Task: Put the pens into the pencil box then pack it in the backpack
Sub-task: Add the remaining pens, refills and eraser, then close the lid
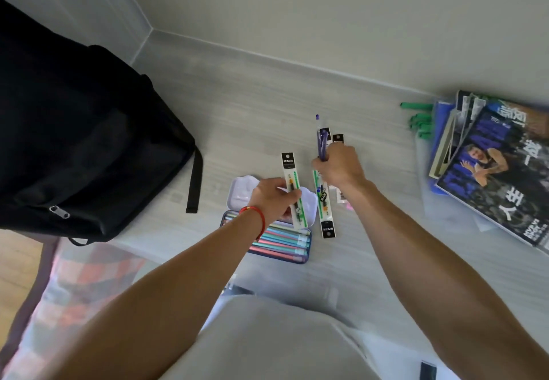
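An open pencil box (307, 250) lies on the pale desk, its tray filled with several pastel pens and its white lid (240, 189) tipped back. My left hand (271, 201), with a red string on the wrist, grips a packaged pen (289, 171) above the box. My right hand (340, 165) is closed on a purple pen (321, 139) further back. Another packaged pen (323, 213) lies flat on the desk just right of the box, and more packets are partly hidden under my right hand. The black backpack (83, 142) stands at the left.
A stack of magazines and blue folders (490, 168) sits at the desk's right side, with green clips (420, 121) beside it. A backpack strap (194, 183) hangs onto the desk. Walls close off the back and left. A patterned cloth (74, 290) lies lower left.
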